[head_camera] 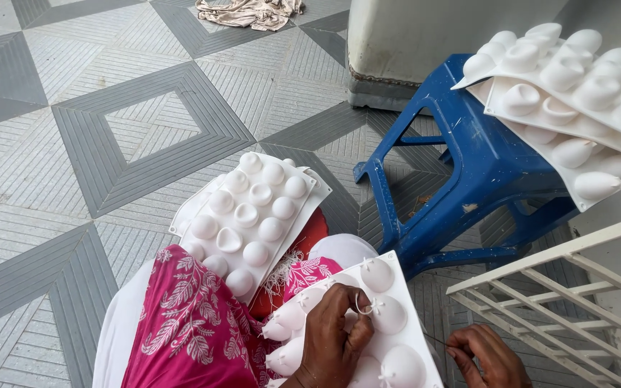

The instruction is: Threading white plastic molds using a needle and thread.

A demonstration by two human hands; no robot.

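- White mould tray [410, 287] on the lap, near centre, holds domed white pieces; left hand [336, 332] pinches a wick [365, 307] there.
- Right hand [484, 353], grip pressed together, beside it.
- Second tray [253, 215] left; stacked trays [569, 93] on blue stool [483, 165], far right.

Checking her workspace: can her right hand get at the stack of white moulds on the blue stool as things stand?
Probably yes: the right hand is free-looking, and nothing lies between it and the white moulds on the blue stool, though they sit well above it.
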